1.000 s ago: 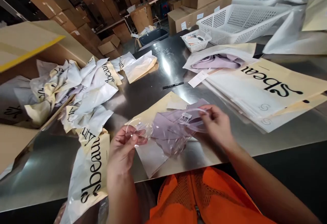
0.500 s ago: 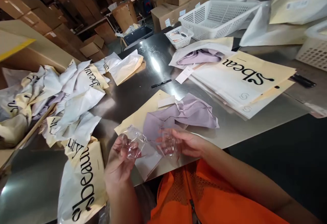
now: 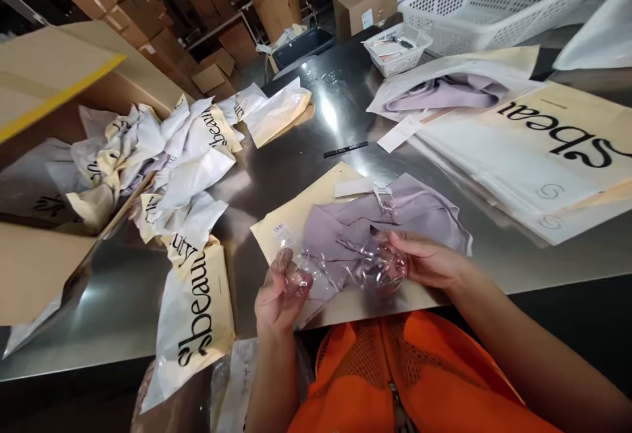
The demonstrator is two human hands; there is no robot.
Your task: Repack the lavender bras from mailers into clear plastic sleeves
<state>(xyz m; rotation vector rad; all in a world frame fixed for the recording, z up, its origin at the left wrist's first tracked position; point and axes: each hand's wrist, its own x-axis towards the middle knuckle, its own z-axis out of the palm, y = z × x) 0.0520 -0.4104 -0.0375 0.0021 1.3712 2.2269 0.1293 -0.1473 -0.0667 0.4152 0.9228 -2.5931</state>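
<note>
Between my hands stretches a clear plastic bag [image 3: 340, 272], crinkled and see-through, with a small barcode label [image 3: 283, 233] near its left end. My left hand [image 3: 282, 295] pinches the left end of it. My right hand [image 3: 424, 262] grips the right end, thumb on top. Behind and partly below the plastic lies a folded lilac garment [image 3: 419, 209] with a white tag [image 3: 354, 187] and a small clear fastener. The garment rests on a cream and white mailer bag [image 3: 291, 199] on the metal table.
Printed mailers [image 3: 202, 314] pile at the left, spilling from a cardboard box [image 3: 54, 249]. A black marker [image 3: 345, 150] lies mid-table. Stacked flat mailers [image 3: 518, 176] and an opened mailer holding lilac cloth [image 3: 444, 91] lie right, near white baskets [image 3: 399, 58].
My hands have spread a little farther apart, drawing the clear bag out over the lilac garment. The whole view has shifted, so the table items appear farther left or right than before.
</note>
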